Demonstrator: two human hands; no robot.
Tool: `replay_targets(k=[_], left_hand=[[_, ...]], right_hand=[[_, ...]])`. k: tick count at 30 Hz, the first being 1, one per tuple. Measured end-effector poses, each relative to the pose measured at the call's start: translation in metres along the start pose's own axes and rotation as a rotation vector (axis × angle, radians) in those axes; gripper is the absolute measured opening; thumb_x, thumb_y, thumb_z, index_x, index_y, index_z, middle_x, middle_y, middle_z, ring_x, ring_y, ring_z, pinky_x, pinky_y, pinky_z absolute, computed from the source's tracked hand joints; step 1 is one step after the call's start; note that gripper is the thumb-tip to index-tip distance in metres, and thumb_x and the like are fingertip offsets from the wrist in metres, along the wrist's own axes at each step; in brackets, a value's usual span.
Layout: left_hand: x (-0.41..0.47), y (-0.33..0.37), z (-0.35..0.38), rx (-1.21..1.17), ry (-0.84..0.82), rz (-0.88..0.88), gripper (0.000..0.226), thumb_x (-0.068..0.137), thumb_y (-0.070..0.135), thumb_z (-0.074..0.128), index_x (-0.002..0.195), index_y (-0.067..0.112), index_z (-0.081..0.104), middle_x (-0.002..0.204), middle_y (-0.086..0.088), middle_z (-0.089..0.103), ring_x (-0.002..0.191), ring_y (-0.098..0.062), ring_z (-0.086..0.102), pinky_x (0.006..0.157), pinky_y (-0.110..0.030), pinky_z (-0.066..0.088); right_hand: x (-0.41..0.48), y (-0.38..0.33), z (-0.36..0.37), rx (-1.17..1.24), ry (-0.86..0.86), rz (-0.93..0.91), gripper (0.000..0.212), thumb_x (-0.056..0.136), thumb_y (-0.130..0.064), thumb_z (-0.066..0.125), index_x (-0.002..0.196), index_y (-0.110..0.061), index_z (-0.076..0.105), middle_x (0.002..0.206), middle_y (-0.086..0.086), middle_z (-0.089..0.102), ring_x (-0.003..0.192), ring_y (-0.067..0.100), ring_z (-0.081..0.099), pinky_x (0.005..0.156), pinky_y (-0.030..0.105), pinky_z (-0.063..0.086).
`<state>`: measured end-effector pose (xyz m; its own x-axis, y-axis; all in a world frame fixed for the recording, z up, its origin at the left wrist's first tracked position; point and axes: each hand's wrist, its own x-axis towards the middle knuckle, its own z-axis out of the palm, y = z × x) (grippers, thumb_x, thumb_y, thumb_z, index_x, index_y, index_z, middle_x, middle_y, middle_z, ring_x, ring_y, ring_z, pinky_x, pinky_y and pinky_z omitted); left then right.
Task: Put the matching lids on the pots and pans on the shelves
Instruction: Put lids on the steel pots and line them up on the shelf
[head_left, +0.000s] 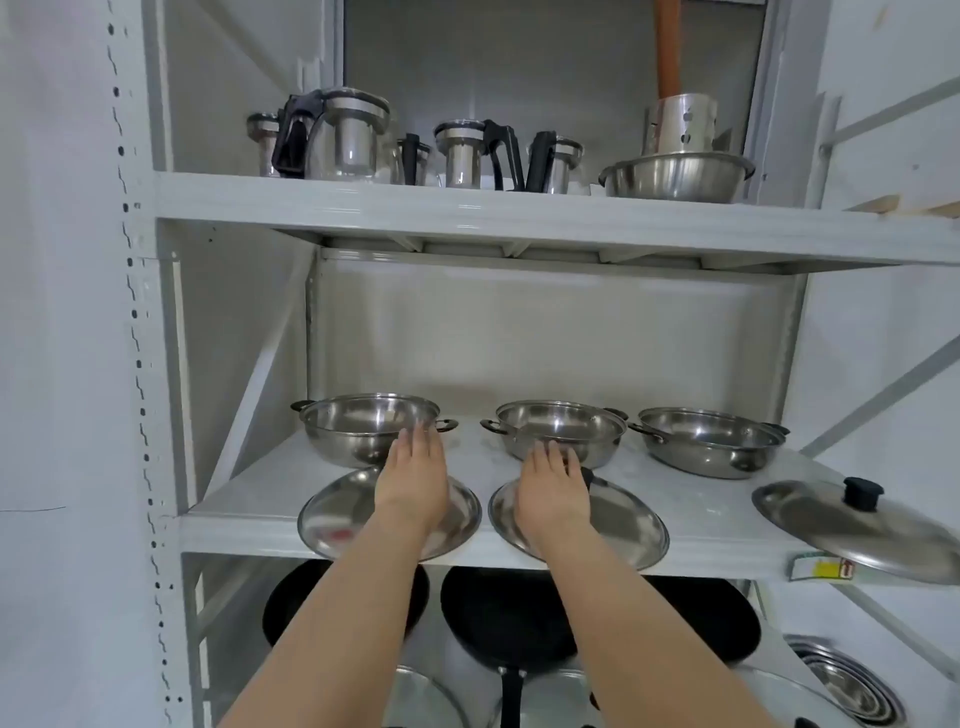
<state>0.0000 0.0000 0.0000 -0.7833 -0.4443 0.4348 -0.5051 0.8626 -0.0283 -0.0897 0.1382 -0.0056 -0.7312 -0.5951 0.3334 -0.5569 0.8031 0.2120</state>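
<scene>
Three open steel pots stand in a row at the back of the middle shelf (249, 512): a left pot (358, 426), a middle pot (563, 431) and a right pot (711, 439). In front of them lie three steel lids: a left lid (332, 519), a middle lid (623, 525) and a right lid (852, 530) with a black knob, overhanging the shelf edge. My left hand (415, 475) lies over the left lid and hides its knob. My right hand (553, 486) lies over the middle lid, whose black knob shows beside the fingers. Whether either hand grips a knob is hidden.
The top shelf (467, 213) carries several glass-and-steel kettles (348, 137) and a steel bowl (675, 176) with a perforated steel cylinder in it. Below, black pans (509, 618), more steel lids (426, 696) and nested steel bowls (852, 686) sit on the lower shelf. A perforated upright post (137, 364) stands at left.
</scene>
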Motion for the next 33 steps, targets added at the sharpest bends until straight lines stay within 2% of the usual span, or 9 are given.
replay_targets(k=[5, 8, 11, 14, 16, 19, 26, 33], left_hand=[[0.004, -0.010, 0.015, -0.018, -0.152, -0.139, 0.062, 0.095, 0.009, 0.029, 0.153, 0.010, 0.008, 0.160, -0.019, -0.005, 0.144, -0.047, -0.005, 0.120, -0.050, 0.006], [0.005, -0.011, 0.016, -0.078, -0.216, -0.163, 0.060, 0.093, 0.002, 0.030, 0.151, 0.004, 0.016, 0.161, -0.015, -0.004, 0.144, -0.046, -0.004, 0.119, -0.048, 0.017], [0.006, -0.015, 0.018, -0.105, -0.173, -0.181, 0.055, 0.092, -0.002, 0.039, 0.146, 0.005, 0.031, 0.160, -0.014, 0.006, 0.145, -0.043, 0.007, 0.111, -0.044, 0.036], [0.006, -0.016, 0.013, -0.102, -0.140, -0.201, 0.046, 0.091, -0.004, 0.042, 0.135, 0.006, 0.047, 0.146, -0.015, 0.030, 0.133, -0.039, 0.030, 0.100, -0.041, 0.047], [0.007, -0.015, 0.008, -0.099, -0.134, -0.208, 0.041, 0.090, -0.005, 0.044, 0.128, 0.006, 0.051, 0.135, -0.013, 0.039, 0.126, -0.036, 0.038, 0.097, -0.040, 0.047], [0.007, -0.014, 0.003, -0.093, -0.140, -0.214, 0.040, 0.090, -0.006, 0.047, 0.128, 0.006, 0.051, 0.134, -0.013, 0.039, 0.127, -0.036, 0.036, 0.098, -0.040, 0.045], [-0.009, -0.004, -0.019, -0.051, -0.135, -0.215, 0.041, 0.089, -0.005, 0.051, 0.129, 0.004, 0.048, 0.130, -0.015, 0.044, 0.123, -0.035, 0.038, 0.095, -0.040, 0.045], [-0.014, 0.000, -0.046, -0.025, -0.116, -0.162, 0.036, 0.094, 0.001, 0.042, 0.129, 0.005, 0.050, 0.135, -0.015, 0.045, 0.127, -0.036, 0.040, 0.099, -0.045, 0.043]], right_hand=[[0.008, 0.006, 0.012, 0.041, -0.153, 0.153, 0.059, 0.096, -0.020, 0.030, 0.152, -0.005, 0.015, 0.160, 0.014, 0.010, 0.144, 0.041, 0.008, 0.119, 0.050, 0.008], [0.013, 0.003, 0.015, 0.083, -0.124, 0.227, 0.054, 0.095, -0.018, 0.036, 0.148, -0.007, 0.029, 0.155, 0.014, 0.025, 0.139, 0.044, 0.021, 0.115, 0.051, 0.020], [0.018, 0.002, 0.017, 0.189, -0.106, 0.342, 0.049, 0.094, -0.015, 0.040, 0.142, -0.008, 0.037, 0.150, 0.014, 0.032, 0.135, 0.048, 0.024, 0.112, 0.049, 0.025], [0.023, 0.007, 0.015, 0.280, -0.132, 0.411, 0.047, 0.091, -0.014, 0.047, 0.138, -0.009, 0.041, 0.144, 0.013, 0.035, 0.129, 0.047, 0.033, 0.109, 0.048, 0.032], [0.025, 0.013, 0.012, 0.339, -0.112, 0.421, 0.044, 0.090, -0.011, 0.050, 0.133, -0.010, 0.046, 0.138, 0.011, 0.040, 0.123, 0.041, 0.039, 0.105, 0.043, 0.037], [0.024, 0.018, 0.006, 0.388, -0.091, 0.438, 0.041, 0.089, -0.008, 0.051, 0.130, -0.010, 0.050, 0.135, 0.010, 0.042, 0.119, 0.038, 0.041, 0.103, 0.039, 0.038], [-0.003, 0.017, -0.010, 0.389, -0.041, 0.425, 0.039, 0.091, -0.010, 0.049, 0.130, -0.008, 0.050, 0.133, 0.012, 0.044, 0.119, 0.037, 0.041, 0.104, 0.040, 0.038], [-0.009, 0.029, -0.038, 0.388, -0.005, 0.405, 0.041, 0.091, -0.008, 0.048, 0.132, -0.009, 0.050, 0.136, 0.012, 0.044, 0.124, 0.038, 0.040, 0.106, 0.041, 0.036]])
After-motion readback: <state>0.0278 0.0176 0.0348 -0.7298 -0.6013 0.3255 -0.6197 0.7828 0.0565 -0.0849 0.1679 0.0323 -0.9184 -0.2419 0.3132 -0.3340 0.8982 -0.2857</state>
